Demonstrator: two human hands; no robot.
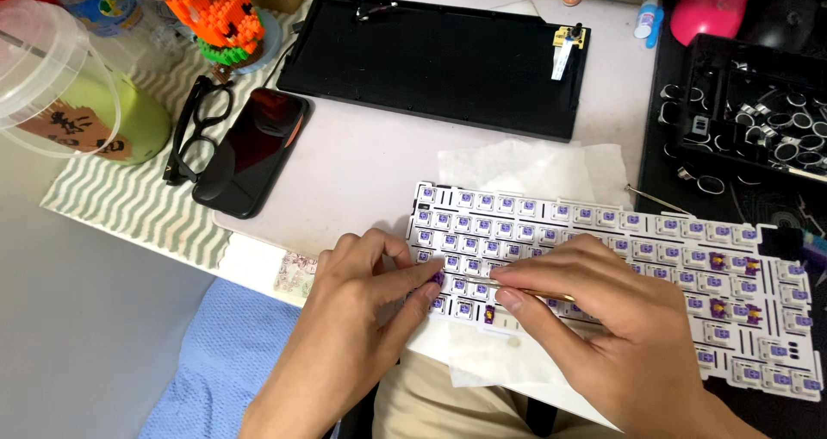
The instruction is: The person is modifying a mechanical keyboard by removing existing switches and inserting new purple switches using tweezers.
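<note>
2 hands work on a white keyboard plate (620, 258) with purple switches, lying on the white desk (362, 155). The left hand (353, 318) pinches 1 purple switch (438, 279) at the plate's near-left edge. The right hand (603, 327) is clamped on a thin brass tool (525, 291), its tip beside that switch.

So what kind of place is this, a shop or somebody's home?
Probably someone's desk at home, used for a hobby. A white keyboard plate full of purple switches lies half built beside its empty black case, and everyday things sit around it: glasses, a phone and a toy brick figure.
</note>
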